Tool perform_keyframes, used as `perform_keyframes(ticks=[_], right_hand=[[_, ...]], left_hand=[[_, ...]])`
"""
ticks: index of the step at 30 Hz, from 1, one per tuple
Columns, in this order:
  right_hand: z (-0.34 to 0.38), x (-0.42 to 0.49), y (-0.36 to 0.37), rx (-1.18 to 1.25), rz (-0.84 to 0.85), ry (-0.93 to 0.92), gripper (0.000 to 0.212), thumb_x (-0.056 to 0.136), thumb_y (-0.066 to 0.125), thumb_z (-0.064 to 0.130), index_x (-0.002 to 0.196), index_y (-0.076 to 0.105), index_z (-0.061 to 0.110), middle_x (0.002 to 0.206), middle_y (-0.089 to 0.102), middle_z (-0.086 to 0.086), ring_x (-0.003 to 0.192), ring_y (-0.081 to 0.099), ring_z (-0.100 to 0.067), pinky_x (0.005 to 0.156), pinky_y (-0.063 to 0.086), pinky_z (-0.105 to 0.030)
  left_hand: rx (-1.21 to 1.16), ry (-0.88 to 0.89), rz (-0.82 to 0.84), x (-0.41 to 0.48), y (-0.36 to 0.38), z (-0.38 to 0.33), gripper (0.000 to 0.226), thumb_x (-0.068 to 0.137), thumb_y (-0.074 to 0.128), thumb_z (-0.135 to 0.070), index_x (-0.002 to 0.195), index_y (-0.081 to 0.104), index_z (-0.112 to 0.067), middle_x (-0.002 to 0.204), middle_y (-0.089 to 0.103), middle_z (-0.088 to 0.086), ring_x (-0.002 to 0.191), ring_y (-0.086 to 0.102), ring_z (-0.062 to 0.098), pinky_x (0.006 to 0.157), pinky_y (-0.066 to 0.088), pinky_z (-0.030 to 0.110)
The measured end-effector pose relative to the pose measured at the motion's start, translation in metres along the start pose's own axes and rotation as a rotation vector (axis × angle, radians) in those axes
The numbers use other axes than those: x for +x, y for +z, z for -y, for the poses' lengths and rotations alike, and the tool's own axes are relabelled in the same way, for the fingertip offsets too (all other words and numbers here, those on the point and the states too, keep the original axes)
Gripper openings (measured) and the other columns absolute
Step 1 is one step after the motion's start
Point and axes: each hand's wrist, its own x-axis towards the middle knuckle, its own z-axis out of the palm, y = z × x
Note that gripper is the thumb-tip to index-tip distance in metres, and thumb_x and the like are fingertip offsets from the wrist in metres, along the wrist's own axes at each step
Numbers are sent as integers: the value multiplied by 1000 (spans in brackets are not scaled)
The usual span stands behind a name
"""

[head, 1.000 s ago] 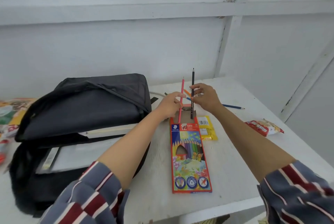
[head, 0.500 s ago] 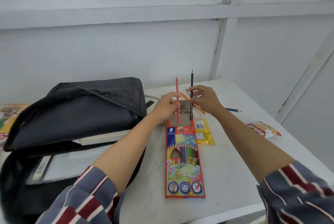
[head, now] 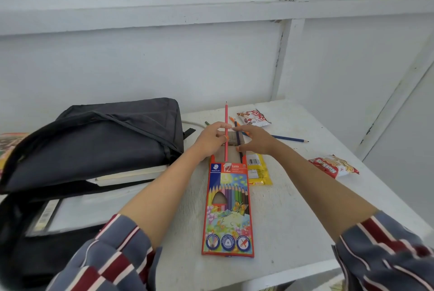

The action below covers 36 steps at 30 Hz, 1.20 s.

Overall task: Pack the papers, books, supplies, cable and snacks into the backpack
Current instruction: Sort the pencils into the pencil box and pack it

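- Down has gone the dark pencil (head: 238, 143): a moment ago it stood tall in the right hand (head: 256, 140), and now it sits low, with its bottom end in the open top of the pencil box (head: 229, 208).
- That orange pencil (head: 232, 119) the right hand held before now lies on the table (head: 293, 208) behind the hands.
- At the top of the box, the two hands are close together.
- Fingers of the left hand (head: 211, 141) pinch the pink pencil (head: 226, 130). It stands straight up, point on top, bottom end at the box opening.
- Right-hand fingers reach out almost straight to the dark pencil, thumb low beside it. It may be pinching it, but I cannot tell.
- Flat on the table between the arms lies the box. It says "STAEDTLER", "12" and "Luna".
- Just right of the box lies a yellow packet (head: 258, 170) with a barcode.
- Farther right lies a red snack packet (head: 333, 166), and another snack packet (head: 254, 118) lies behind the hands.
- Behind the right wrist lies a blue pencil (head: 288, 138).
- Left of the box lies the black backpack (head: 94, 145), open, with books (head: 131, 173) inside.
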Motion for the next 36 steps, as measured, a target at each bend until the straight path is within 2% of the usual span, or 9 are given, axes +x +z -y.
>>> perform_keyframes(ticks=[3,6,9,12,18,23,26,31,36], right_hand=[[1,-3,-2,-61,81,-1,74,78,73,21,143,36,23,152,27,-3,140,24,-23,110,26,-40],[3,-4,-2,-148,58,-20,77,81,70,32,146,29,24,157,14,0,144,15,-23,114,21,-47],[5,-3,-1,-364,56,-19,73,86,59,46,147,23,31,158,8,4,144,12,-25,113,17,-54],[5,-5,-1,-510,80,-31,67,87,54,50,145,28,32,158,9,5,143,14,-26,112,14,-55],[5,-11,-10,-397,8,-39,44,85,60,48,126,56,33,153,29,6,141,23,-21,111,11,-53],[1,-11,-5,-369,69,25,65,85,58,52,143,33,35,155,21,7,143,18,-22,111,6,-57],[0,-13,-6,-362,74,22,64,84,60,50,141,36,34,154,25,8,142,19,-22,110,6,-57],[3,-21,-12,-296,25,3,48,81,65,46,125,57,29,144,43,6,136,30,-18,110,10,-48],[7,-25,-9,-369,12,1,67,81,64,49,140,40,30,151,30,1,138,25,-22,109,13,-51]], left_hand=[[25,3,12,-1,0,0,31,93,51,-4,121,54,-16,107,61,6,96,58,17,86,45,27],[46,5,12,-1,1,1,31,93,51,-5,122,54,-16,116,60,9,99,57,16,86,43,26],[101,4,16,-2,1,0,32,93,50,-7,123,53,-17,118,60,10,104,57,19,84,41,25],[128,4,18,-2,1,0,33,93,50,-7,124,53,-18,121,59,10,109,56,21,85,40,25],[167,7,29,-4,2,-1,35,94,48,-6,126,52,-16,129,55,9,114,52,21,85,39,24],[197,2,40,-4,1,-1,36,94,47,-4,127,52,-16,131,53,10,119,49,22,88,37,23],[204,-8,46,-3,1,0,35,93,47,-5,126,52,-17,129,53,11,117,51,23,90,41,28],[200,-23,42,-3,1,1,35,93,49,-6,126,52,-17,124,56,13,113,53,23,90,43,30],[195,-32,40,-2,1,2,35,93,49,-6,126,52,-17,127,55,12,116,52,24,92,44,30]])
